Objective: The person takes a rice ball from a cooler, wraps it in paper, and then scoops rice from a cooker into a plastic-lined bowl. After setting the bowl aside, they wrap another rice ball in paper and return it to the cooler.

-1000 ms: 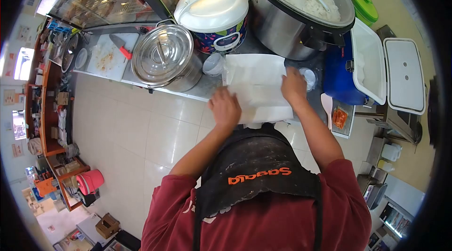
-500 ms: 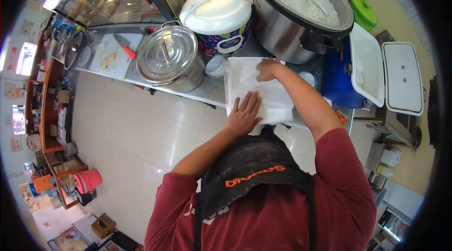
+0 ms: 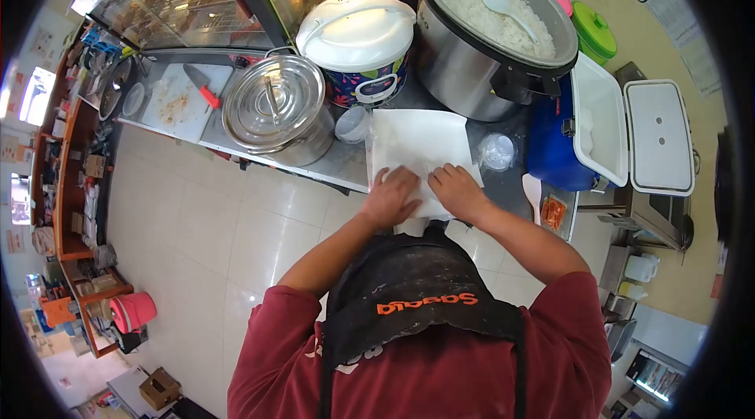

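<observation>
White wrapping paper lies in a stack at the counter's front edge, its near end hanging close to my apron. On the near left part of it, my left hand has bent fingers with the thumb toward the middle. Close beside it, my right hand curls its fingers over the paper's near right part. Both hands appear to pinch the top sheet, though the fingertips are partly hidden. A clear plastic cup stands left of the paper, and small clear plastic containers sit to its right.
Behind the paper stand a lidded steel pot, a patterned rice cooker and a large cooker of rice with a spoon. A knife rests on the cutting board. Right are a white paddle and a blue cooler.
My right hand has drawn back from the paper's far edge to its near part. My left hand has gone from flat to bent fingers. The containers and paddle at right have come into view.
</observation>
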`<act>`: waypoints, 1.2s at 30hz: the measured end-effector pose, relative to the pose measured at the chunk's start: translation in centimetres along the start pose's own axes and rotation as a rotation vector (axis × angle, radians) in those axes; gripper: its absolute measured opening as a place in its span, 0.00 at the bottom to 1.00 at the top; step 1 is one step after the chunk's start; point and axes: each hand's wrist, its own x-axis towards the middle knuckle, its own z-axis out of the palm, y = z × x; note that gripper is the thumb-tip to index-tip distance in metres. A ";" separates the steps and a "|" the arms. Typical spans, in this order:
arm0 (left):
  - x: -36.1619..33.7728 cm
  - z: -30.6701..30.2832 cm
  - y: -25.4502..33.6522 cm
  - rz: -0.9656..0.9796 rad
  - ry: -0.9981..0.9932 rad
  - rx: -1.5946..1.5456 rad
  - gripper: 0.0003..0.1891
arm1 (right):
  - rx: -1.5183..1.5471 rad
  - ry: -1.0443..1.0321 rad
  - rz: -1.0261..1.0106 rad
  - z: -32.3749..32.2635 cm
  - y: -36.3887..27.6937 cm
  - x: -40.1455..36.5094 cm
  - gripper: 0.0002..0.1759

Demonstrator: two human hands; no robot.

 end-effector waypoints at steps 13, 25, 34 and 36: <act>0.2 0.7 -0.9 0.005 0.281 -0.022 0.28 | 0.312 0.154 0.381 3.7 -5.0 -5.0 0.35; 6.9 -3.0 -5.6 -0.159 -0.317 -0.152 0.07 | 0.946 0.022 0.916 7.0 2.4 -4.0 0.08; 10.6 -4.9 -3.0 0.031 -0.180 0.379 0.14 | 0.204 -0.589 0.586 2.6 6.0 4.4 0.25; 11.0 -3.4 -3.6 0.076 -0.262 0.343 0.12 | 0.240 -0.807 0.520 2.7 6.7 5.8 0.27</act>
